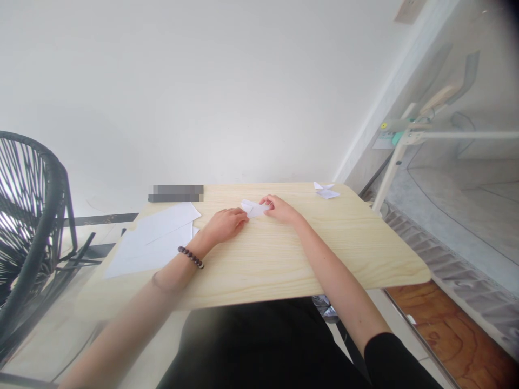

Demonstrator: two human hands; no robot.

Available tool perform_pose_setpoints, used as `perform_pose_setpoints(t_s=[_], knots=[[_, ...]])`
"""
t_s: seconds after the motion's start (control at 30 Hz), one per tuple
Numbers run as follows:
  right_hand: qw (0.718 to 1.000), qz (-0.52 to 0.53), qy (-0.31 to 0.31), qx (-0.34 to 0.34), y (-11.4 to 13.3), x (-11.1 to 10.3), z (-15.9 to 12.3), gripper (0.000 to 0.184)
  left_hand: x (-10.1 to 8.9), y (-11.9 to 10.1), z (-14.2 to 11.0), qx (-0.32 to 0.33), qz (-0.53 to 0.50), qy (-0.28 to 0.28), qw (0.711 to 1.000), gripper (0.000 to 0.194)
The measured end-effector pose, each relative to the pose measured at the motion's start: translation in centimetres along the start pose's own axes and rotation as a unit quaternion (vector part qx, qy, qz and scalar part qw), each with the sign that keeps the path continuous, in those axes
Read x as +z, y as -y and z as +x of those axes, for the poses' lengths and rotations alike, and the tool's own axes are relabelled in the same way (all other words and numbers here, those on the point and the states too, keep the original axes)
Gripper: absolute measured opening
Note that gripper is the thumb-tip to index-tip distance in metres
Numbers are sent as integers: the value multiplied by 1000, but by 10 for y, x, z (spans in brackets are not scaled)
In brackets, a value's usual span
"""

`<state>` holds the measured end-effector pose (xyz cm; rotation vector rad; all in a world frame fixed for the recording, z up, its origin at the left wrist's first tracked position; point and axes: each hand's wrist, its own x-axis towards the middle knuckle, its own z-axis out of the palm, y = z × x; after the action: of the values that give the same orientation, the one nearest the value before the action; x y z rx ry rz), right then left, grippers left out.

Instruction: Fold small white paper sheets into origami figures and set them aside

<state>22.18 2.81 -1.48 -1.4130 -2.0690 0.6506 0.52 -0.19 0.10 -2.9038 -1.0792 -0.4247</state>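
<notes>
A small folded piece of white paper [254, 209] lies on the light wooden table [275, 265], between my two hands. My left hand [227, 223] rests on the tabletop with its fingers together, the tips at the paper's left edge; whether they pinch it is hard to make out. From the other side my right hand [279, 209] grips the paper's right end between thumb and fingers. Dark beads circle my left wrist. A folded white paper shape [326, 190] with raised flaps sits near the table's back right corner.
White paper sheets [158, 240] overlap on the table's left side. A blurred-out dark rectangle [175, 193] is at the back left edge, against the white wall [227, 97]. A woven black chair [44, 189] stands at left. A white metal frame [391, 173] rises beyond the right side.
</notes>
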Motion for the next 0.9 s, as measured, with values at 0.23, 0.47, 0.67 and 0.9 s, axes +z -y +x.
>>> perform_pose_setpoints(t_s=[0.23, 0.47, 0.67, 0.9], knots=[[1000, -4, 0, 16, 1, 2, 0, 31, 1, 0, -1, -3, -1, -5, 1000, 27], [989, -126, -60, 47, 8, 21, 2, 40, 0, -1, -1, 4, -11, -11, 1000, 28], [982, -168, -66, 57, 12, 23, 0, 44, -2, -3, -1, 2, -16, -10, 1000, 27], [981, -175, -61, 50, 12, 22, 1, 44, -2, -2, -2, -18, -6, -3, 1000, 24]])
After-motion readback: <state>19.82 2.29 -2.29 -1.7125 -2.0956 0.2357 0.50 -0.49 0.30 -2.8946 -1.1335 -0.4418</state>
